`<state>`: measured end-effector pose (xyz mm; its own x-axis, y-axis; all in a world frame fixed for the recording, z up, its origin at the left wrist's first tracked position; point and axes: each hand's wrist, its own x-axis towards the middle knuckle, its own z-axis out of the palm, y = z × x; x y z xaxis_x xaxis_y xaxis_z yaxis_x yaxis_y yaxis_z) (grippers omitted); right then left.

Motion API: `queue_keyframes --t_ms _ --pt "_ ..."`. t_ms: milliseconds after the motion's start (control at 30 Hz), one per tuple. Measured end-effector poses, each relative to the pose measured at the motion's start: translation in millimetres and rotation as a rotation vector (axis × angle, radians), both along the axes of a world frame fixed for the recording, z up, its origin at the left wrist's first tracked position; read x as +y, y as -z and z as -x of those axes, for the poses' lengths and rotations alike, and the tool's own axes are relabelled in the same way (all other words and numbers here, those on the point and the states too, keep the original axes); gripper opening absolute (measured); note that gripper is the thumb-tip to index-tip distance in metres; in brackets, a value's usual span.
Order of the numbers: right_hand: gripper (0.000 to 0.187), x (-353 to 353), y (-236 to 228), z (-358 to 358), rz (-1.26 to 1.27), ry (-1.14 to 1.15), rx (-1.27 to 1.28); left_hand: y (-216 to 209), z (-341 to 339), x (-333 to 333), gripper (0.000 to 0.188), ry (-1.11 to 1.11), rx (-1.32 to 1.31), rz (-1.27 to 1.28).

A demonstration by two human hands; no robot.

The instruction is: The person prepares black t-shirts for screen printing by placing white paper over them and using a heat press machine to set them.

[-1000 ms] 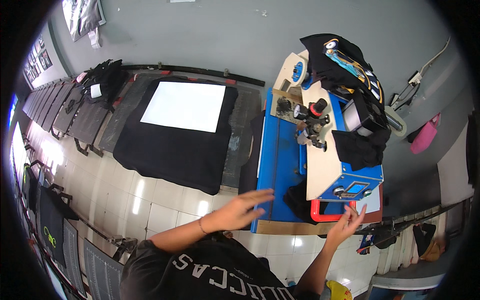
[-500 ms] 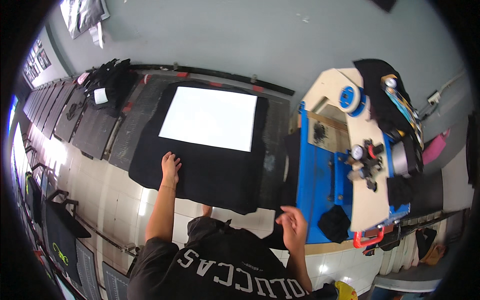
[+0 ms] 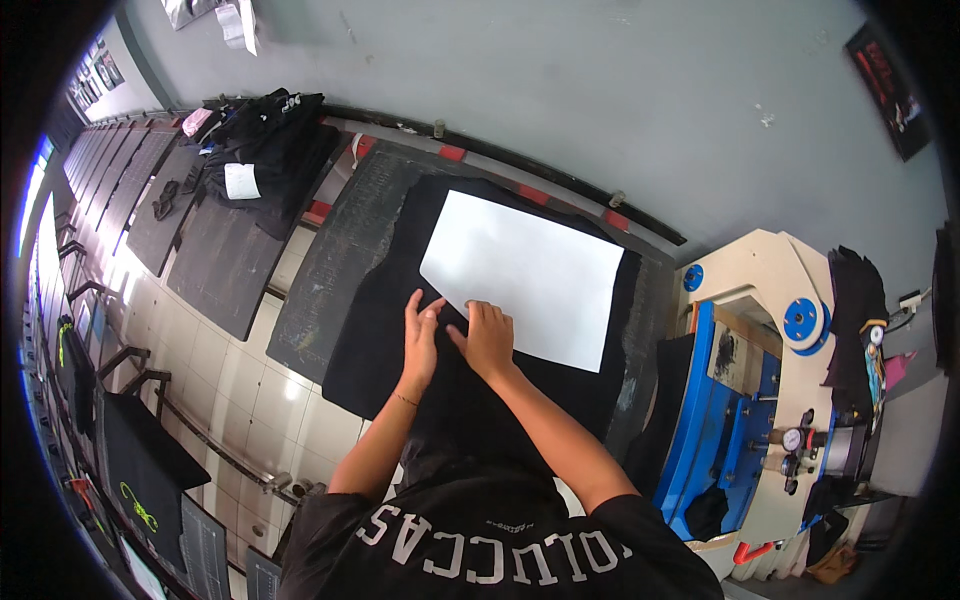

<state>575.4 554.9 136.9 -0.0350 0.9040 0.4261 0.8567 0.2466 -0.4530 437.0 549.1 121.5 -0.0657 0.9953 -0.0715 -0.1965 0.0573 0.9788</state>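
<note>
A white rectangular sheet (image 3: 530, 275) lies on a black cloth garment (image 3: 375, 350), which is spread over a dark grey board (image 3: 330, 260). My left hand (image 3: 423, 340) is just off the sheet's near left edge, over the black cloth, fingers apart and holding nothing. Close beside it, my right hand (image 3: 487, 338) reaches the same near edge, fingertips over the paper and thumb held away from them. Whether those fingertips press on the sheet or hover cannot be made out. The garment's near part is hidden by my forearms and shirt.
To the right stands a blue and cream machine (image 3: 800, 340) with a gauge. More grey boards (image 3: 215, 270) run off to the left, one bearing a heap of black garments (image 3: 265, 150) with a white paper slip. A grey wall (image 3: 600, 100) closes the far side.
My right hand has come from beside the machine to the sheet's near edge. My left hand has moved closer to it. The view has shifted and tilted; the sheet still lies on the garment.
</note>
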Motion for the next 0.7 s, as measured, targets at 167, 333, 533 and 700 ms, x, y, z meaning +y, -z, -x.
queue_keyframes --t_ms 167,333,533,700 --pt "0.032 53.6 28.7 -18.2 0.371 0.254 0.34 23.0 17.7 31.6 0.061 0.031 1.265 -0.254" --pt "0.038 106.3 59.3 -99.7 0.356 0.344 0.445 27.8 16.4 43.1 0.068 0.089 1.493 -0.153" --pt "0.027 163.3 78.3 -210.4 0.253 0.516 0.757 24.0 15.2 50.3 0.069 0.147 1.495 -0.09" --pt "0.03 181.9 49.6 -294.7 0.154 0.688 0.755 20.4 17.8 52.0 0.07 0.146 1.478 -0.05"
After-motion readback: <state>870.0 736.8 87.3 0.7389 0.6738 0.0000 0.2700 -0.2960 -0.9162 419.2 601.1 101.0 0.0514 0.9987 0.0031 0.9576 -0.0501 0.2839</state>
